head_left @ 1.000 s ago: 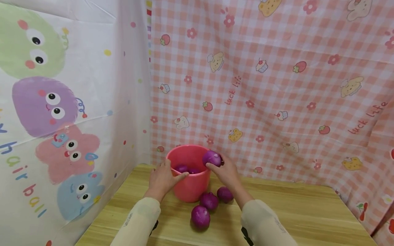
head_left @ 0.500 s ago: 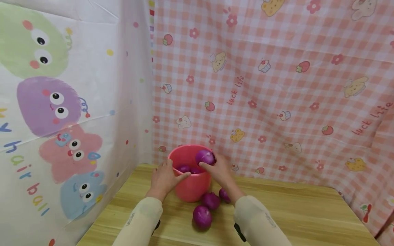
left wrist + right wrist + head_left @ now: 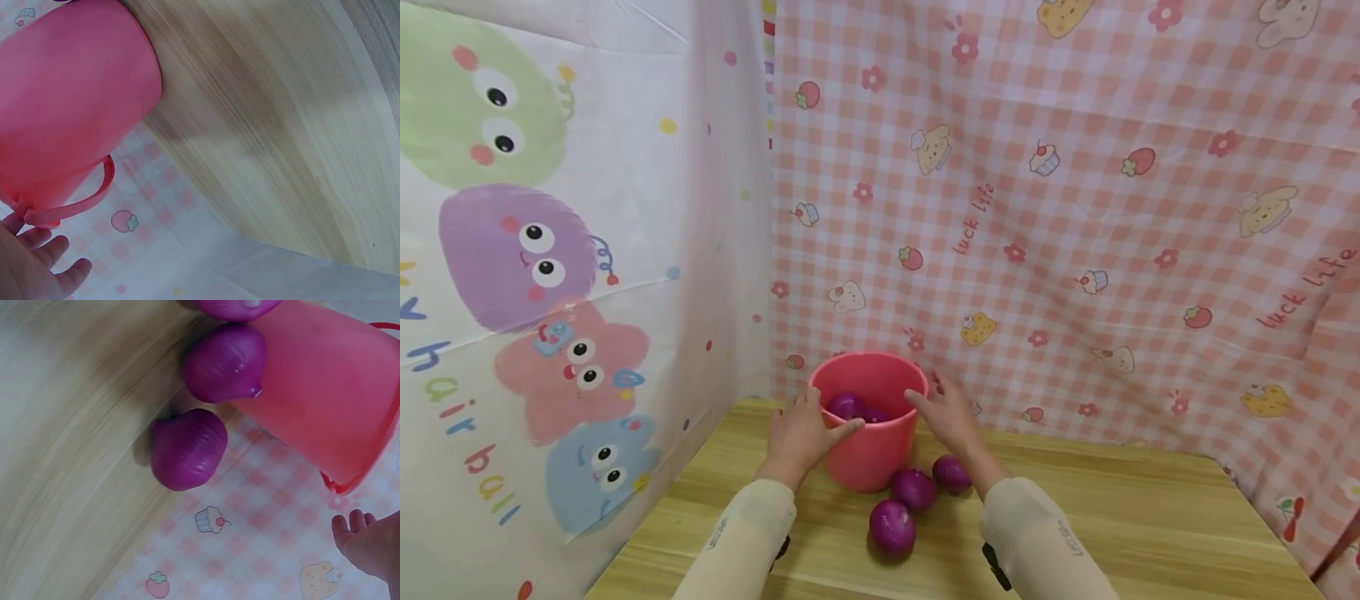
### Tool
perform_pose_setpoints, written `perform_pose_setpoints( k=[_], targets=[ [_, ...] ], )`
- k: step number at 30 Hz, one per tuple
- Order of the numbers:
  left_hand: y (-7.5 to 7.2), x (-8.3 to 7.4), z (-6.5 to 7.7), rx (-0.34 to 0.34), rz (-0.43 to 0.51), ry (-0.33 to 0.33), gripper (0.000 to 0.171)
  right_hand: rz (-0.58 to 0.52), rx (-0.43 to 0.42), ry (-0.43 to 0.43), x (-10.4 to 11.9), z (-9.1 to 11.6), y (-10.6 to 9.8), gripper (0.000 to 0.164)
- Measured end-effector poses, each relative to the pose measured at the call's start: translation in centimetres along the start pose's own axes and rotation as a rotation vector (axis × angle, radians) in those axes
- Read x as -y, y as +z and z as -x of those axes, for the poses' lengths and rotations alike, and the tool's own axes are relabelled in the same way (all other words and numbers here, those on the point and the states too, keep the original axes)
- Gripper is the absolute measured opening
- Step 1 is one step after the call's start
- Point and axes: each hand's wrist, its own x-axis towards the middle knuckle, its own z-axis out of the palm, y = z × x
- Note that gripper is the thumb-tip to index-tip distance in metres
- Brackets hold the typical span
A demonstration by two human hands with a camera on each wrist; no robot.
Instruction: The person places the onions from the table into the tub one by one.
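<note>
A pink bucket (image 3: 872, 458) stands on the table, with purple onions (image 3: 847, 406) visible inside. My left hand (image 3: 797, 437) holds its left rim, thumb along the near edge; the left wrist view shows the fingers by the bucket's handle (image 3: 78, 206). At the right rim, my right hand (image 3: 951, 417) is empty, its thumb over the edge and fingers apart from one another. Three more onions lie outside: one in front (image 3: 892, 528), one close to the bucket's base (image 3: 913, 490), and one farther right (image 3: 952, 473), below the right wrist.
The wood-grain table (image 3: 1120, 517) extends to the right of the onions. Behind it hangs a pink checked cloth (image 3: 1075, 225), and a white cloth with cartoon figures (image 3: 700, 250) covers the left side.
My right hand carried an onion leftward over the bucket and let it go inside. That hand has since drawn back to the right rim. The left hand has stayed on the bucket.
</note>
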Motion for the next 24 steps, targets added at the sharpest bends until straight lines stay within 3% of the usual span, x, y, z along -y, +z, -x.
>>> perform_pose_setpoints(
  k=[14, 24],
  targets=[
    [0.0, 0.0, 0.0, -0.009, -0.008, 0.005, 0.106, 0.124, -0.033, 0.089, -3.9, 0.6, -2.1, 0.079],
    [0.0, -0.2, 0.0, 0.006, -0.016, -0.007, 0.1, 0.16, 0.021, 0.101, -7.9, 1.9, -2.8, 0.074]
  ],
)
